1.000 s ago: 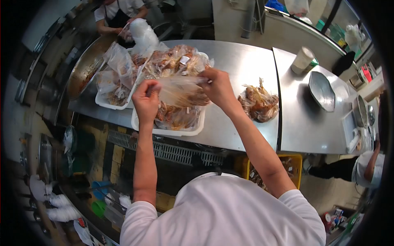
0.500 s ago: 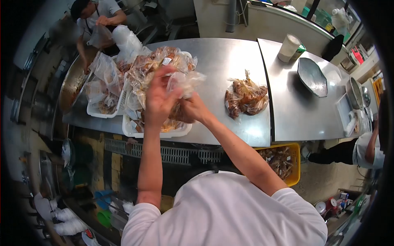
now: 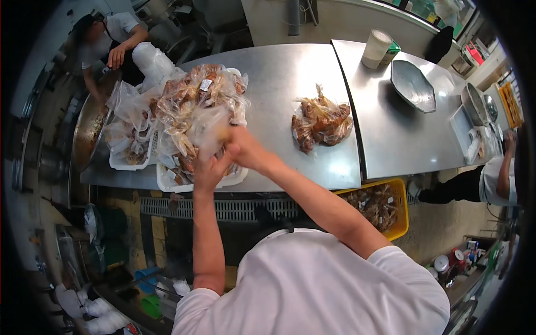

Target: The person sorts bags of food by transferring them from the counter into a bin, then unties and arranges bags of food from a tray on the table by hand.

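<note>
My right hand (image 3: 249, 149) is closed at the bunched edge of a clear plastic bag (image 3: 207, 128), which is smeared by motion. Just below and touching it, my left hand (image 3: 214, 171) has its fingers pinched on the same bag's lower part. What the bag holds is hidden by my hands. Behind them lies a heap of clear bags of reddish-brown food (image 3: 187, 92), some with white labels, piled in a white plastic basket (image 3: 234, 180). Apart on the steel table, to the right, sits a tied bag of brown food pieces (image 3: 324, 121).
A smaller white basket (image 3: 125, 166) with bags stands left, beside a large metal pan (image 3: 84, 134) where a co-worker (image 3: 120, 36) reaches in. A second steel table (image 3: 385, 139) bears a grey tray (image 3: 412, 86) and a white tub (image 3: 377, 49). A yellow crate (image 3: 401, 223) sits below.
Both hands have come together lower over the heap, and the left fingers, raised and spread before, now pinch the bag. The camera view has shifted. The co-worker's raised hand has lowered.
</note>
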A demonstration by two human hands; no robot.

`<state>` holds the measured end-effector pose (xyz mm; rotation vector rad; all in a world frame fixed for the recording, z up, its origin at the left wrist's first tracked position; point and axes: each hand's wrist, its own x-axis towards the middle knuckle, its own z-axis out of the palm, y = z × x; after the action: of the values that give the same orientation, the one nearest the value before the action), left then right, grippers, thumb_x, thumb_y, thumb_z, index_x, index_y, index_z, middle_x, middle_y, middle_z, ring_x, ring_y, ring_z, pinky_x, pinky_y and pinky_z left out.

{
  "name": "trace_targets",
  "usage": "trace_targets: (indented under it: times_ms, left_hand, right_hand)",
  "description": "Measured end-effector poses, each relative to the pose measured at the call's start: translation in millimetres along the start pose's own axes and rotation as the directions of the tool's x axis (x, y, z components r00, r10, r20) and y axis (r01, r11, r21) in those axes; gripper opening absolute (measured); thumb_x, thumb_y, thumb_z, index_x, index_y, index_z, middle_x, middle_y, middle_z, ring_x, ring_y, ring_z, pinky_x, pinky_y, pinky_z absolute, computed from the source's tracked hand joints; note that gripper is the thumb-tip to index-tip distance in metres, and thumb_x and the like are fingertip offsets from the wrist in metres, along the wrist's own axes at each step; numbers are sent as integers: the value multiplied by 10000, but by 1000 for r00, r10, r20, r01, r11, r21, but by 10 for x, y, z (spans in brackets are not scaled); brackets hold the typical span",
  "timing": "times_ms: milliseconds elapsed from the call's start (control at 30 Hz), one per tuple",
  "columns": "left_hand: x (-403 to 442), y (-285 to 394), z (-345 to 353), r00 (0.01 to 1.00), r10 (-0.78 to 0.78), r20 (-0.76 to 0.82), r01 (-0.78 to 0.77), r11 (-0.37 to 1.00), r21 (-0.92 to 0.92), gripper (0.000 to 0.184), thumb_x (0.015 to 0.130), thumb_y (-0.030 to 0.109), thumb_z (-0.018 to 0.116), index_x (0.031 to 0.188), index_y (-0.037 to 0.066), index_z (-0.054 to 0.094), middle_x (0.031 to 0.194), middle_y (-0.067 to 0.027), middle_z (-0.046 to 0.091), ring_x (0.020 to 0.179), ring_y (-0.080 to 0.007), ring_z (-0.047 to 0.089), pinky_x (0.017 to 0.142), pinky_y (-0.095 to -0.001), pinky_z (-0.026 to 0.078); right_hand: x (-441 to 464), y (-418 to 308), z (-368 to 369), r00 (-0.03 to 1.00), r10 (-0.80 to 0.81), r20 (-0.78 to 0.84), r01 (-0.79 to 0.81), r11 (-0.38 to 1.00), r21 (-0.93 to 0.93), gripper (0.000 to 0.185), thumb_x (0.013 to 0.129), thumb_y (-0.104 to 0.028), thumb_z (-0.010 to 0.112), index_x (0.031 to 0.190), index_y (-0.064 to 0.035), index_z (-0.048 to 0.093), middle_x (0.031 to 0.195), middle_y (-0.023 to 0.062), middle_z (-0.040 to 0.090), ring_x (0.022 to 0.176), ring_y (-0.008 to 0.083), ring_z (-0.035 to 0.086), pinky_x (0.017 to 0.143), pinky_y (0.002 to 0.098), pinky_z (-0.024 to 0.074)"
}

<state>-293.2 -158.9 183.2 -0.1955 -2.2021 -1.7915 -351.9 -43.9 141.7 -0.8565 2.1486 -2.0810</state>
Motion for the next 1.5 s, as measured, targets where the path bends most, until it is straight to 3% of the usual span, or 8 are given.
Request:
trace_targets:
  times_ms: [233,367,500,567,733,900,1100,1500]
  left_hand:
    - [450,-113,-392,944,-330,28,165,398,-902,460,999,482,574,765,112,434,599,32,364,487,-62,316,508,-288,378]
    - [417,469,-243,858,379,-346,-298,917,267,373,944,417,672,971,56,583,743,-51,567,593,-159,540,590,-323,484]
    - [382,354,-293,653,551,519,-720,239,652,347,877,322,753,984,34,592,764,-88,568,620,-187,554,630,-344,486]
    - [430,-35,-564,722,-275,635,-185,808,560,329,896,316,732,919,16,601,677,-80,525,588,-173,524,606,-329,463]
    - [225,-51,-500,740,-412,532,327,911,251,327,995,333,636,906,19,612,638,13,501,570,-116,490,562,-310,439]
    - [-208,486,116,881,-374,290,429,372,-823,369,1008,379,592,1135,33,604,720,28,484,676,-125,525,637,-314,498]
    - [233,-1089,-286,852,-233,468,488,31,-872,344,976,270,643,1197,11,594,910,-35,647,872,-186,647,805,-389,559]
    - [314,-13,-459,956,125,265,-110,991,-70,231,811,-64,714,1033,-7,689,961,-34,705,890,-98,654,813,-248,512]
  right_hand:
    - [-148,-386,-109,988,26,154,4,982,-189,170,946,-166,609,946,3,600,814,233,635,809,430,619,703,473,477]
    - [-114,-313,-208,994,56,96,-33,974,-224,180,946,-184,608,911,-7,614,807,239,626,803,442,604,706,493,470]
    - [-42,-299,-427,949,-227,218,293,892,-344,175,933,-198,599,905,-49,686,805,189,650,832,422,628,725,497,478]
    - [-48,-305,-592,896,-325,302,440,736,-515,143,893,-166,642,926,-33,682,785,185,641,800,408,630,716,482,491]
    - [137,-133,-645,918,-65,392,288,789,-543,191,783,-128,754,944,-32,723,792,146,666,744,371,643,707,444,524]
    - [278,-403,-295,988,139,-65,-117,956,271,118,859,-118,755,861,-3,728,837,46,683,717,178,626,698,324,515]
    - [270,-731,-425,923,-167,346,43,940,338,182,939,-153,711,892,23,701,942,43,655,911,95,587,721,250,493]
    - [17,-729,-432,988,154,27,-147,974,-173,150,885,-37,614,1006,28,674,769,68,703,723,102,603,661,296,499]
